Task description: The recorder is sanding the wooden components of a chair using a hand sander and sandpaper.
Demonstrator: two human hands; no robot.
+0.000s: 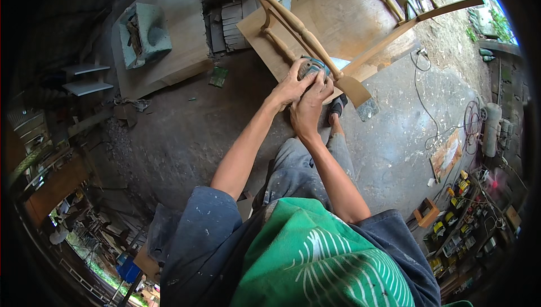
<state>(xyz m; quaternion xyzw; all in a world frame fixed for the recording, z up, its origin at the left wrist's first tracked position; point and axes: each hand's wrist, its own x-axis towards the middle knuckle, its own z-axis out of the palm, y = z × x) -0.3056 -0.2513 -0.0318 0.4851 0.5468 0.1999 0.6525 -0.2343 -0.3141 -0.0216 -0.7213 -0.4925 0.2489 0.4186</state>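
Note:
Both hands are around a small teal and grey power tool (pixel 313 67), which looks like a sander, among the parts of a wooden furniture frame. My left hand (pixel 289 87) grips its left side, fingers curled over the top. Close beside it, my right hand (pixel 312 100) has its fingertips on the tool's near side. A turned wooden spindle (pixel 304 32) passes just right of the tool and joins a flat curved wooden piece (pixel 354 89). The tool's underside and the surface it touches are hidden.
The frame lies on a plywood-topped table (pixel 338 15). At left, a pale block-shaped container (pixel 146 36) with scraps sits on another board (pixel 181 53). A cable (pixel 418 83) trails over the concrete floor at right, near an air compressor (pixel 491 129) and a crowded tool shelf (pixel 460 218).

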